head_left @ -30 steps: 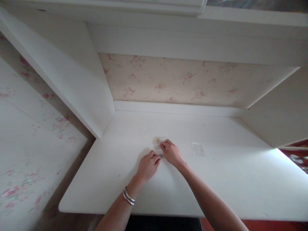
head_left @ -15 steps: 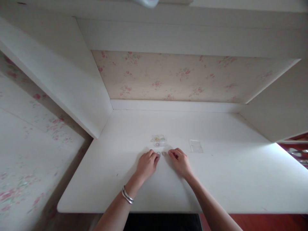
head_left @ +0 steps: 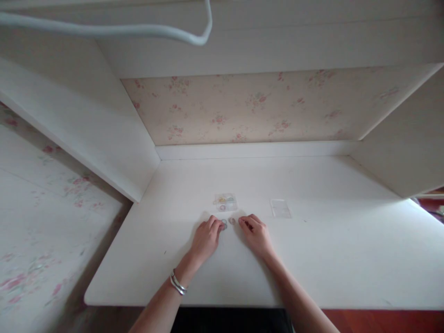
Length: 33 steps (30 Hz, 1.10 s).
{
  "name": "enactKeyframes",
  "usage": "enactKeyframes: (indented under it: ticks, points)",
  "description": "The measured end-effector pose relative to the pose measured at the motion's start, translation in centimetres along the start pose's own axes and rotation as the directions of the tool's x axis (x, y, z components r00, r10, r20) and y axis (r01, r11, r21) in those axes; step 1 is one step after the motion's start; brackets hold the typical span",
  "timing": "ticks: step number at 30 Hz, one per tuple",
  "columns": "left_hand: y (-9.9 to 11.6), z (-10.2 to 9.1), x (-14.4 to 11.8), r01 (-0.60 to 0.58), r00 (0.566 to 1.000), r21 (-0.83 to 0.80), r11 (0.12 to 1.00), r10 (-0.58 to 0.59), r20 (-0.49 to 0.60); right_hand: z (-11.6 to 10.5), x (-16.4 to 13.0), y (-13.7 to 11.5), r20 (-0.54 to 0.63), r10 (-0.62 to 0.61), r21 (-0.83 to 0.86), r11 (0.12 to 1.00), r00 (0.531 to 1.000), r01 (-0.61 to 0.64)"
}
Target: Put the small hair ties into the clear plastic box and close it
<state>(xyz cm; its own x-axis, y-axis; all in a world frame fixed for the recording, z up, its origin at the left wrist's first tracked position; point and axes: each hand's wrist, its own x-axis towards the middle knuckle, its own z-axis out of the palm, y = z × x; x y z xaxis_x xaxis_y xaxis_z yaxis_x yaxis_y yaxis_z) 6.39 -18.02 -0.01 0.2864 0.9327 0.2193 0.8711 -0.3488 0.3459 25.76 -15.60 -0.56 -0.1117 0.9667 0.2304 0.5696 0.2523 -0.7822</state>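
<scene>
My left hand (head_left: 207, 238) rests on the white table (head_left: 326, 259) with its fingers pinched at the edge of a small grey-blue ring (head_left: 225, 224). Just right of that lies a pinkish ring (head_left: 232, 221). On its other side is my right hand (head_left: 255, 235), fingers curled together and fingertips apart from the pinkish ring; whether anything is between them is hidden. Behind the hands sits a clear plastic box (head_left: 233, 206) with several small rings in it, yellowish, greenish and a pink one (head_left: 222, 207) near its front.
A clear flat lid (head_left: 280, 209) lies to the right of the box. White side panels and a back ledge (head_left: 256, 150) bound the table. A white tube or cable (head_left: 138, 31) hangs across the top left. The table's front edge is near my forearms.
The view has shifted slightly, and the white tube shows more fully at the top. The grey-blue ring now shows more beside my left fingertips. My right hand stays about where it was.
</scene>
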Motion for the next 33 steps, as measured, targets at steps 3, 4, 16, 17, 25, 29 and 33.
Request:
enactKeyframes:
  ticks: [3, 4, 16, 17, 25, 29, 33]
  points:
    - [0.2, 0.0, 0.1, 0.007, 1.0, -0.003, 1.0, -0.007, -0.011, -0.2, 0.0, 0.1, 0.016, 0.0, -0.008, 1.0, 1.0, 0.0]
    - [0.3, 0.0, 0.1, 0.008, 1.0, -0.008, 1.0, -0.008, -0.017, -0.3, 0.0, 0.1, 0.019, -0.001, -0.007, 1.0, 1.0, 0.001]
    - [1.1, -0.4, 0.2, -0.019, 1.0, 0.009, 1.0, 0.019, 0.003, -0.5, 0.1, 0.3, 0.05, -0.024, 0.002, 1.0, 0.998, 0.024]
    - [1.0, -0.3, 0.2, -0.019, 1.0, 0.006, 1.0, 0.019, 0.003, -0.5, 0.1, 0.3, 0.051, -0.025, 0.001, 1.0, 0.998, 0.025]
    - [0.3, 0.2, 0.1, 0.013, 0.998, -0.111, 0.994, -0.019, -0.055, -0.4, 0.1, 0.6, 0.05, -0.024, -0.012, 1.0, 0.998, 0.025]
    - [-0.1, 0.3, 0.1, 0.063, 0.99, -0.241, 0.969, -0.09, -0.104, -0.5, 0.2, 0.5, 0.057, -0.028, -0.019, 0.999, 0.998, 0.03]
    - [-0.4, 0.4, 0.3, 0.108, 0.98, -0.314, 0.943, -0.155, -0.128, -0.6, 0.2, 0.4, 0.066, -0.032, -0.019, 0.999, 0.997, 0.033]
